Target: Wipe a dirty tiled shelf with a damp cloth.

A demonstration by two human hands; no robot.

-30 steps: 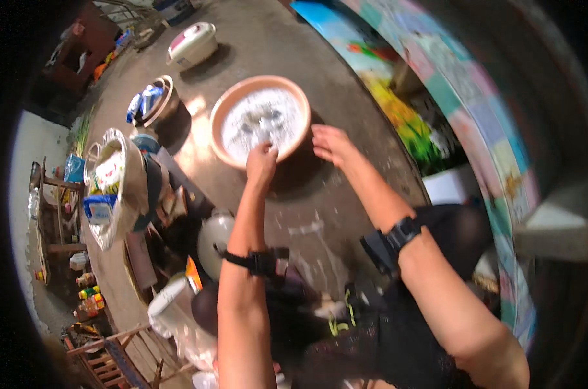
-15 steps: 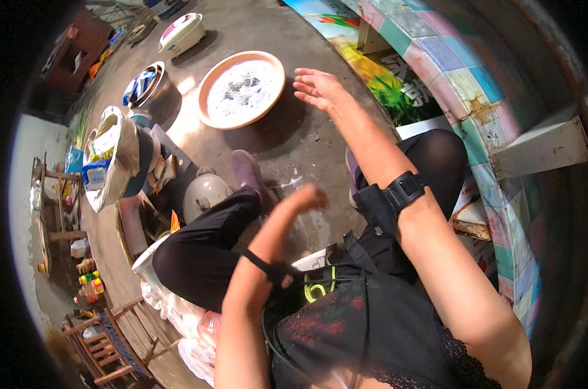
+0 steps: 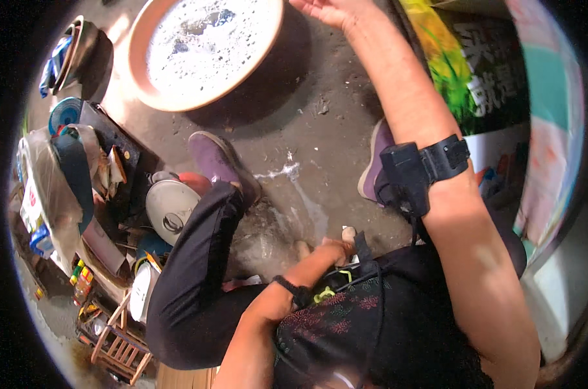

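A wide peach-coloured basin (image 3: 136,72), with frothy, greyish-white suds in it, stands on the floor ahead. To its right, my right hand (image 3: 325,10) is held out past the rim, partly cut off by the picture's upper edge. Its visible fingers are stretched and hold nothing that I can see. Low in front of my waist is my left hand (image 3: 333,251), its fingers closed beside a dark strap (image 3: 365,249). What it grips is hidden. A black strapped device (image 3: 407,172) sits on my right forearm. My purple shoes (image 3: 213,155) are planted apart.
A round grey lid (image 3: 171,211) lies left of my leg. Farther left are a stuffed pale bag (image 3: 41,188), a metal bowl (image 3: 80,55) and a small wooden chair (image 3: 124,347). A tiled ledge (image 3: 553,123) and a colourful poster panel (image 3: 446,71) border the right.
The view has tilted down, so the basin appears larger and higher. My left hand has come back toward my waist; my right hand remains outstretched.
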